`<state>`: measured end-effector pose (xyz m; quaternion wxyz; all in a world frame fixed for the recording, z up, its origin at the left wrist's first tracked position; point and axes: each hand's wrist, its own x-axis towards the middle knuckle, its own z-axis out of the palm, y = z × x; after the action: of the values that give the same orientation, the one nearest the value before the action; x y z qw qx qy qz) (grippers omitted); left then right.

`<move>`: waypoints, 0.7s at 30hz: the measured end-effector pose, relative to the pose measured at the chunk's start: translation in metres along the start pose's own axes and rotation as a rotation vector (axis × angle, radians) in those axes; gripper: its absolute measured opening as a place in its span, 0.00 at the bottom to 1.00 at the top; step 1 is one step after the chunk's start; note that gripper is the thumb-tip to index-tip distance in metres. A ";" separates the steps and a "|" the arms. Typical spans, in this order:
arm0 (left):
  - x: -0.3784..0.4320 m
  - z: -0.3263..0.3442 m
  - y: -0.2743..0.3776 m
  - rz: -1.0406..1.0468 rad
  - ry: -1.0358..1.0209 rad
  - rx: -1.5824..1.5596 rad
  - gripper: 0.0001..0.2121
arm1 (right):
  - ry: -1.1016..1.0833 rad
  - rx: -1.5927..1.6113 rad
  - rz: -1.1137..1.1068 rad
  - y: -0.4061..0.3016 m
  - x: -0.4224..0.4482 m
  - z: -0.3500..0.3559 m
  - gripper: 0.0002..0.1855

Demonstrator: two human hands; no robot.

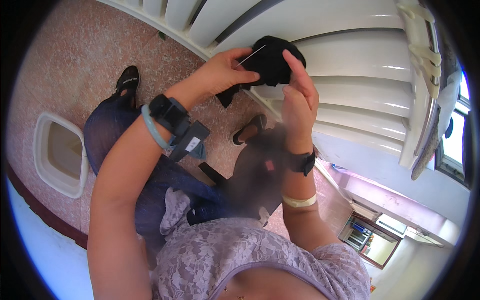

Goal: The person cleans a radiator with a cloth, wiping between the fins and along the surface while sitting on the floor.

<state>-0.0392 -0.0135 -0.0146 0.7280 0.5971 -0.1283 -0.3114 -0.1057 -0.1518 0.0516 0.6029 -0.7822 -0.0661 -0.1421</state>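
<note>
A bunched piece of black cloth (275,62) is held up in front of the white slats, with a loose flap hanging at its lower left. My left hand (234,69) grips its left side, thumb on the near face and fingers partly hidden behind. A thin, straight, needle-like rod (251,55) slants up and right from between these fingers across the cloth. At the right edge of the cloth is my right hand (301,90), its index finger extended over the fabric and its thumb apart below. Whether it pinches the cloth or a thread cannot be made out.
White slats (348,56) stand close behind the cloth, ending at a rail (422,86) on the right. A white plastic bin (39,157) sits on the reddish floor (75,45) beside my leg. Between my legs lies a bluish item (198,152), partly hidden by a wrist device (191,140).
</note>
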 end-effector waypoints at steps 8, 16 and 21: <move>0.014 0.015 0.011 0.121 -0.138 -0.252 0.13 | 0.591 0.426 0.405 0.047 -0.031 -0.015 0.20; 0.018 0.016 0.004 0.127 -0.292 0.063 0.15 | 0.632 -0.319 0.336 0.061 -0.016 -0.046 0.05; 0.021 0.012 0.011 0.111 -0.201 0.042 0.15 | 0.578 -0.215 0.410 0.030 0.016 -0.041 0.08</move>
<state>-0.0264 -0.0343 -0.0054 0.7150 0.5698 -0.2400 -0.3263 -0.0885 -0.2003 0.0380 0.5269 -0.7657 0.2802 -0.2397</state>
